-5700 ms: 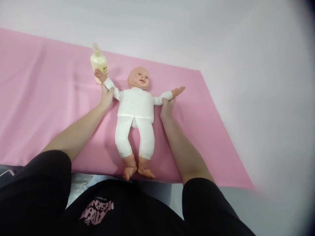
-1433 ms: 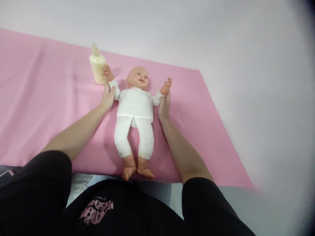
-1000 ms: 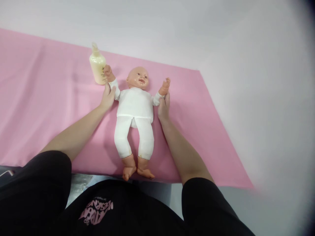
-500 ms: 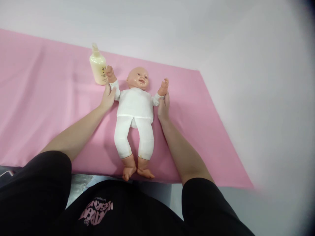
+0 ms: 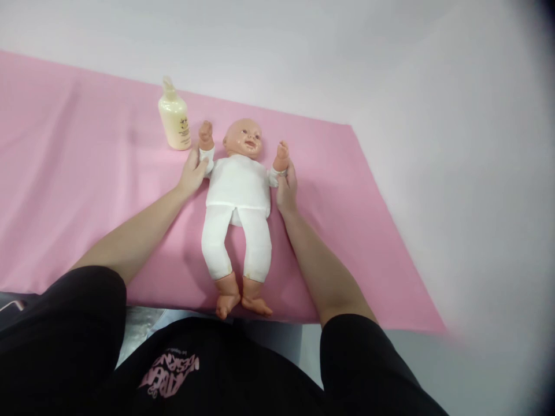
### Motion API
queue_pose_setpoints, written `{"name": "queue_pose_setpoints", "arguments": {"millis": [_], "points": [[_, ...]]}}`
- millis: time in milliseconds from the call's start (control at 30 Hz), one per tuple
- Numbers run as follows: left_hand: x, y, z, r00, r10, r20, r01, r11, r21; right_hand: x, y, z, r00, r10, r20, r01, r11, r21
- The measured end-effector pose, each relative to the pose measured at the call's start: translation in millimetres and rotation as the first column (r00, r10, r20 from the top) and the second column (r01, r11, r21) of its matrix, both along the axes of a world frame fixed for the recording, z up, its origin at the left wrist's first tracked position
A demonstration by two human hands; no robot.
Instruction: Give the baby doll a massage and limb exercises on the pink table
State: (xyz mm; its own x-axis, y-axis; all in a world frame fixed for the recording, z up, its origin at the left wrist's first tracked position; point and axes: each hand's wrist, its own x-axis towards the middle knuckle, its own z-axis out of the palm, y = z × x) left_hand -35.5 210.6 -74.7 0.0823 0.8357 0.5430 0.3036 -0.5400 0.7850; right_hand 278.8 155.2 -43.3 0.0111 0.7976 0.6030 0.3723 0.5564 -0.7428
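A baby doll [image 5: 237, 185] with a white cloth body lies on its back on a pink sheet, head away from me and bare feet toward me. My left hand [image 5: 193, 173] is closed around the doll's sleeved arm on the left, thumb on the near side. On the other side, my right hand [image 5: 287, 188] grips the doll's other arm just below the wrist. Both of the doll's arms are bent upward, its plastic hands raised beside the head. Some of my fingers are hidden behind the sleeves.
A pale yellow pump bottle [image 5: 176, 122] stands just beyond my left hand, close to the doll's raised hand. The pink sheet [image 5: 99, 173] covers a table whose near edge runs along my body. A pale wall rises behind it.
The doll's two raised hands have swung inward toward its head, moved by my hands. A gap now shows between the doll's left-side hand and the bottle.
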Motion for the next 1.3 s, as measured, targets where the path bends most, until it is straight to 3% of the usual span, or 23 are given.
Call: {"name": "queue_pose_setpoints", "arguments": {"millis": [100,267,567,1300], "points": [[1.1,-1.7,4.0,0.999,0.019,0.034,-0.019,1.0,-0.01,1.1,3.2,-6.4,1.0,-0.015,-0.026,0.014,0.999,-0.033],[3.9,-9.6,13.9,0.999,-0.019,-0.048,0.02,0.999,0.037,1.3,4.9,-12.7,0.999,0.027,-0.037,-0.028,0.999,-0.037],[7.2,-16.7,16.2,0.918,-0.064,-0.391,0.107,0.99,0.087,7.5,14.3,-24.2,0.982,0.034,0.186,-0.025,0.998,-0.05],[8.0,-18.4,17.0,0.929,-0.063,-0.365,0.093,0.994,0.064,4.1,10.8,-19.9,0.979,0.021,0.204,-0.011,0.999,-0.051]]}}
